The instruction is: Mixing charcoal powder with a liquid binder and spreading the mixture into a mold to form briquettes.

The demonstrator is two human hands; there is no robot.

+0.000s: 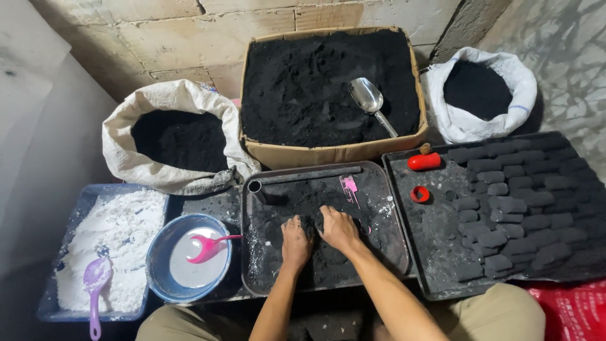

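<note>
Centre tray (379,252), dark metal: holds a mound of black charcoal mix (319,256). Your left hand (295,242) lies palm down on the mound, fingers curled into it. Your right hand (338,228), just beside it at 3 o'clock, presses down the same way; each hand closes loosely on the loose mix, lifting nothing.

Same tray, 11 o'clock of your hands: a black tube mould (262,190), open end showing, with a dark rod (315,174) along the top rim. At 1 o'clock: a pink scraper (349,185).

Right tray (435,240), 3 o'clock: rows of pressed black briquettes (511,208), a red cylinder (424,161) and a red ring (420,194).

12 o'clock: cardboard box (328,153) of black powder with a metal scoop (369,101) lying in it.

10 o'clock: white sack (120,145) of black powder. 1 o'clock, far: a second white sack (511,69), likewise filled.

9 o'clock: blue bowl (158,265) of white liquid with a pink spoon (205,247); beyond it a blue tub (47,297) of white powder with a purple scoop (95,281).
</note>
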